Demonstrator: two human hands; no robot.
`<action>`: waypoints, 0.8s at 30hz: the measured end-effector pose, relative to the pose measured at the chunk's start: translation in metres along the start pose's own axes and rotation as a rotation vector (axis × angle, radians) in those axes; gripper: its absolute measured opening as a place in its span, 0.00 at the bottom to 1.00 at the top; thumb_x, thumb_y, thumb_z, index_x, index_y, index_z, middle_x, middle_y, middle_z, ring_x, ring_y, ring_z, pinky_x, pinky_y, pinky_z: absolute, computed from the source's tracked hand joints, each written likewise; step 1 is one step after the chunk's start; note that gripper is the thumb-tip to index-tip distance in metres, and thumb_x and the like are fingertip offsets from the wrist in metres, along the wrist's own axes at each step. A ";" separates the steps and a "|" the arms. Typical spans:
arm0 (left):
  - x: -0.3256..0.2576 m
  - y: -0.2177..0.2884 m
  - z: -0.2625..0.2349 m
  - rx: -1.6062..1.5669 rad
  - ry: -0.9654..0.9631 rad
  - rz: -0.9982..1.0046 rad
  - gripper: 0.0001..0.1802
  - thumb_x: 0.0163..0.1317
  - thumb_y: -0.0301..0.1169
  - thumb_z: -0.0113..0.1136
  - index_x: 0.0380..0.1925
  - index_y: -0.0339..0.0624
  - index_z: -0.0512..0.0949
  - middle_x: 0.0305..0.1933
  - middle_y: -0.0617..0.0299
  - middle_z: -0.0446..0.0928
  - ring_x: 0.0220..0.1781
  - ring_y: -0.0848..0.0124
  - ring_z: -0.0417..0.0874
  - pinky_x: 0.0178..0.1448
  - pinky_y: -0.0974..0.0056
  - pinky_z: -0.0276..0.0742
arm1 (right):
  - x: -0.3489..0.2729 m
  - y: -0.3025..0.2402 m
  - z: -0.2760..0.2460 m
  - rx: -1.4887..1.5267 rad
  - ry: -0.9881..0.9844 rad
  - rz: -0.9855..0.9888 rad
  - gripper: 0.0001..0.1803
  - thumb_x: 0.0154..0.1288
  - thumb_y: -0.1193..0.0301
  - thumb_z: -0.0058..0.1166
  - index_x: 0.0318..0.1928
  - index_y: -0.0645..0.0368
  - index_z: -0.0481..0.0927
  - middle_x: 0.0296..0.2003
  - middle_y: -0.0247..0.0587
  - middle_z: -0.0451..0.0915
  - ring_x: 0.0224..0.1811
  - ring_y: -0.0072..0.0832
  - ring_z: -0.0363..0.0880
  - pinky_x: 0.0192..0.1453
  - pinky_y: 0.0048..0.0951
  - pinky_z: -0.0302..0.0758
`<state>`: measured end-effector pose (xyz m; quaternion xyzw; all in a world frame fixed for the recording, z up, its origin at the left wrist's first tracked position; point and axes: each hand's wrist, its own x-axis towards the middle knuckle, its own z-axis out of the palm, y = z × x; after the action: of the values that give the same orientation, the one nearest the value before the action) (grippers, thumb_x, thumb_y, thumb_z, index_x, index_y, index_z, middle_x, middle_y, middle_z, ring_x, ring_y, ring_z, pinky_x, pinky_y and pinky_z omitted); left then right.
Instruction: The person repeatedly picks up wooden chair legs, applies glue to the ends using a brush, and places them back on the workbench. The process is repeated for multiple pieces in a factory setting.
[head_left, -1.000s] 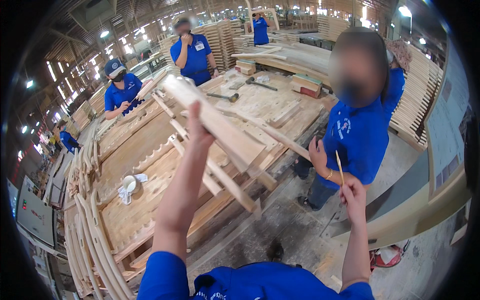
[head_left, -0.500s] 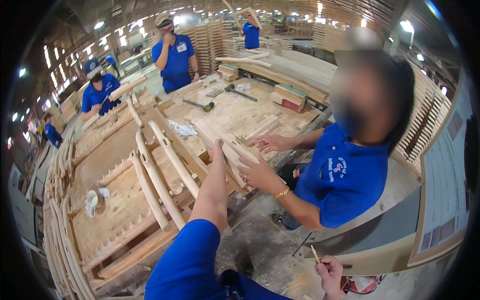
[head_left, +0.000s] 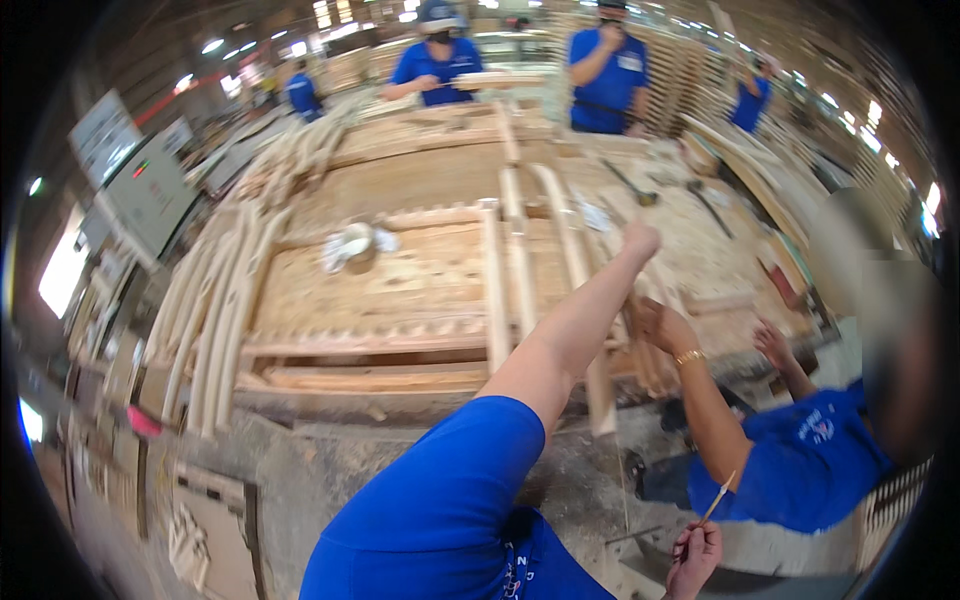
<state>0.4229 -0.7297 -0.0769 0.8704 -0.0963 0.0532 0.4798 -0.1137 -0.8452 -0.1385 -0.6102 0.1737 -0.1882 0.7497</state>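
My left hand (head_left: 641, 241) reaches out over the bench at the end of my stretched arm. It looks curled like a fist, blurred, and its fingers are mostly hidden. Beneath and beside it are pale wooden pieces, partly covered by my arm and a co-worker's hand (head_left: 664, 325). Low on the right, my right hand (head_left: 694, 556) pinches a thin pencil-like stick (head_left: 718, 498) with a pale tip. Left of my left hand, long shaped wooden bars (head_left: 515, 225) lie across the bench. The co-worker's other hand (head_left: 771, 343) is held with fingers apart.
The wooden workbench (head_left: 340, 300) has notched strips and holds a white cup (head_left: 354, 243). Curved wooden rails (head_left: 225, 320) rest at its left end. Two mallets (head_left: 632, 186) (head_left: 708, 207) lie at the far right. Co-workers in blue stand behind the bench and close on my right.
My view has swung left, so the bench now fills the middle. My left arm is still stretched out, its hand now fist-like. The stick stays in my right hand.
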 end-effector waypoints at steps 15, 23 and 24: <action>-0.248 -0.282 -0.689 0.901 0.519 -0.553 0.22 0.58 0.38 0.48 0.53 0.48 0.73 0.54 0.52 0.75 0.56 0.55 0.75 0.58 0.52 0.71 | 0.040 -0.018 0.195 -0.062 -0.293 0.051 0.07 0.68 0.72 0.46 0.45 0.59 0.72 0.24 0.33 0.73 0.17 0.15 0.66 0.17 0.14 0.62; -0.368 -0.418 -0.799 0.568 0.084 -1.091 0.30 0.59 0.44 0.48 0.58 0.40 0.65 0.42 0.41 0.78 0.40 0.56 0.83 0.41 0.55 0.80 | -0.006 -0.012 0.352 -0.194 -0.268 0.116 0.09 0.65 0.72 0.50 0.44 0.60 0.71 0.25 0.33 0.72 0.18 0.17 0.66 0.20 0.16 0.65; -0.364 -0.414 -0.814 0.428 0.042 -1.080 0.31 0.58 0.45 0.49 0.59 0.40 0.64 0.39 0.42 0.79 0.37 0.57 0.84 0.37 0.56 0.80 | -0.010 -0.010 0.364 -0.212 -0.297 0.105 0.10 0.65 0.71 0.51 0.44 0.61 0.71 0.25 0.34 0.72 0.18 0.18 0.66 0.21 0.16 0.65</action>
<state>0.1584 0.2165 -0.0512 0.8726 0.3837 -0.1636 0.2541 0.0549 -0.5326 -0.0572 -0.6969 0.1117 -0.0371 0.7075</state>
